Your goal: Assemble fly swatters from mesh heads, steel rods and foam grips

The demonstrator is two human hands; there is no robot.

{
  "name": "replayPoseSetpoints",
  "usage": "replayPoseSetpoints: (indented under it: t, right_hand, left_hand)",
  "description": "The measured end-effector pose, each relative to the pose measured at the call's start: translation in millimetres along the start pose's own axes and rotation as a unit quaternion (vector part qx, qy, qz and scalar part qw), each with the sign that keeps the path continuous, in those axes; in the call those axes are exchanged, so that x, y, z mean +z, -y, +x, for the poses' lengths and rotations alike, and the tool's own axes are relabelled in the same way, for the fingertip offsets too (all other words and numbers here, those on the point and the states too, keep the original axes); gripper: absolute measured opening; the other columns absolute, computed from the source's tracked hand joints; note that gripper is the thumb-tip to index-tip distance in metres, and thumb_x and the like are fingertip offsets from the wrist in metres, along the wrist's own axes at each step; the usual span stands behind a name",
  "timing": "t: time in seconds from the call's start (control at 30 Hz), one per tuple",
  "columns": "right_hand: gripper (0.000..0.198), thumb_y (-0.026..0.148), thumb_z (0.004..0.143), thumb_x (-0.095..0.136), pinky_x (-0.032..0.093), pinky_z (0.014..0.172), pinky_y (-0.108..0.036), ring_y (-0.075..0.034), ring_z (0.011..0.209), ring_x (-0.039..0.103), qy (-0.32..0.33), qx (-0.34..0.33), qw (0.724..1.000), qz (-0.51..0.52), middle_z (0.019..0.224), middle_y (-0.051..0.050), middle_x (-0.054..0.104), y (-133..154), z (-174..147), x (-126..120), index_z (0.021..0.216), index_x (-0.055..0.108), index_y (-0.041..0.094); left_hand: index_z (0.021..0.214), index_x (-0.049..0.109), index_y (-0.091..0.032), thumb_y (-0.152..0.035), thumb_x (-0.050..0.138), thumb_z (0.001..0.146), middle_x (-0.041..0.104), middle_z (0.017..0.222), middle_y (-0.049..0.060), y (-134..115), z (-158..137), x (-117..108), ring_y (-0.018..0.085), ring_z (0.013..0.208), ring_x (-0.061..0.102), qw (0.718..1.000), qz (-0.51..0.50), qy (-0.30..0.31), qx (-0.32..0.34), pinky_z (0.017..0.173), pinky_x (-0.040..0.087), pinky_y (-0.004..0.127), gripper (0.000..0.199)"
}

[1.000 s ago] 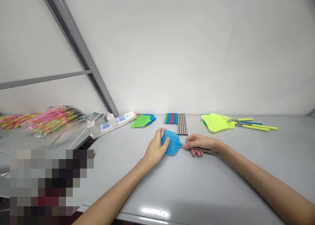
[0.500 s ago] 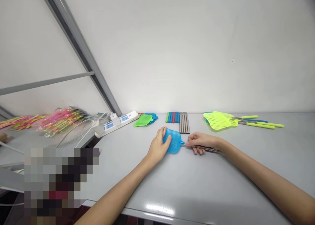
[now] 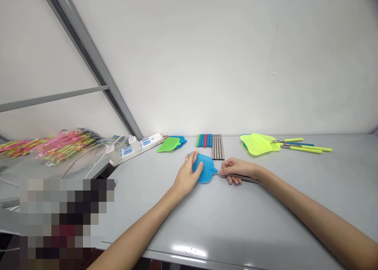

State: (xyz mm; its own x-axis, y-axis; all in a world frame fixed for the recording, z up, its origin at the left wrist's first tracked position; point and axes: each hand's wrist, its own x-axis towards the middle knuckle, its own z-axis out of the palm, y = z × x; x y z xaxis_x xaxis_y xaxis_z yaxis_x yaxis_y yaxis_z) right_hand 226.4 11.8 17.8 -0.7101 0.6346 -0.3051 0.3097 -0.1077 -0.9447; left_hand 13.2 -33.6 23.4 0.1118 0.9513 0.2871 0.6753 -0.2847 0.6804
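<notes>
A blue perforated fly swatter head (image 3: 206, 168) lies in my left hand (image 3: 189, 172), the thumb on its face and the fingers along its far edge. Its narrow neck points right, toward my right hand (image 3: 236, 170). That hand pinches a thin metal rod (image 3: 246, 178) whose tip meets the neck; the rest runs back under my wrist. Whether the tip sits inside the neck I cannot tell. Just beyond the hands lie several metal tubes (image 3: 218, 147) side by side. Left of them is a row of green, blue and red handle grips (image 3: 204, 140).
Green and blue swatter heads (image 3: 169, 145) lie beside a white power strip (image 3: 137, 148). At the right rest several swatters with yellow heads (image 3: 260, 145) and long handles. Bagged pink and yellow items (image 3: 69, 144) cover a side table. A grey metal post (image 3: 97, 65) stands at the left.
The whole view has shifted slightly, so everything appears a little farther left. Both hands keep the same hold on the swatter head and the rod.
</notes>
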Motion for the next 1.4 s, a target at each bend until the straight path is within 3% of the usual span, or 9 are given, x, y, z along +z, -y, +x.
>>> replayPoseSetpoints:
  t: [0.27,0.5,0.87,1.03,1.4]
  right_hand:
    - [0.030,0.041,0.070,0.060,0.036,0.030,-0.013,-0.005,0.034,0.048,-0.006,-0.011,1.000,-0.005,0.050,0.001,0.058,1.7,-0.7,2.9,0.072,0.059,0.011]
    - [0.032,0.040,0.074,0.056,0.034,0.030,-0.014,-0.002,0.034,0.046,0.005,-0.018,1.000,0.007,0.063,-0.001,0.061,6.8,-5.5,3.9,0.075,0.064,0.009]
    - [0.025,0.032,0.075,0.055,0.029,0.030,-0.014,-0.003,0.032,0.039,0.039,-0.028,0.996,0.071,0.044,0.005,0.050,3.9,-5.2,-0.2,0.072,0.063,0.009]
    - [0.022,0.029,0.076,0.055,0.025,0.030,-0.015,-0.002,0.029,0.036,0.051,-0.040,0.992,0.113,0.043,0.006,0.048,5.8,-5.5,4.5,0.072,0.062,0.008]
    - [0.020,0.029,0.075,0.055,0.022,0.028,-0.017,-0.003,0.031,0.036,0.056,-0.013,0.978,0.199,0.049,0.005,0.047,13.6,1.4,24.3,0.073,0.060,0.010]
  left_hand:
    - [0.128,0.035,-0.016,-0.034,0.039,0.085,0.041,0.133,0.008,1.3,0.3,1.3,0.020,0.127,0.027,1.000,-0.018,-0.022,-0.001,0.103,0.025,0.037,0.047]
    - [0.127,0.034,-0.023,-0.032,0.041,0.085,0.042,0.132,0.003,-2.0,-2.2,0.8,0.020,0.126,0.029,0.997,-0.052,-0.047,0.011,0.102,0.027,0.036,0.044]
    - [0.125,0.039,-0.017,-0.030,0.045,0.082,0.047,0.128,0.006,-7.4,-4.6,-1.2,0.018,0.123,0.035,0.978,-0.163,-0.119,0.045,0.103,0.026,0.031,0.045]
    - [0.126,0.039,-0.017,-0.029,0.048,0.082,0.047,0.128,0.006,-6.1,-6.7,-2.1,0.018,0.126,0.029,0.982,-0.129,-0.119,0.065,0.105,0.023,0.033,0.047]
    - [0.123,0.044,-0.016,-0.024,0.045,0.083,0.055,0.120,0.005,-6.8,-4.8,-12.6,0.019,0.129,0.022,0.968,-0.065,-0.194,0.145,0.106,0.022,0.039,0.041]
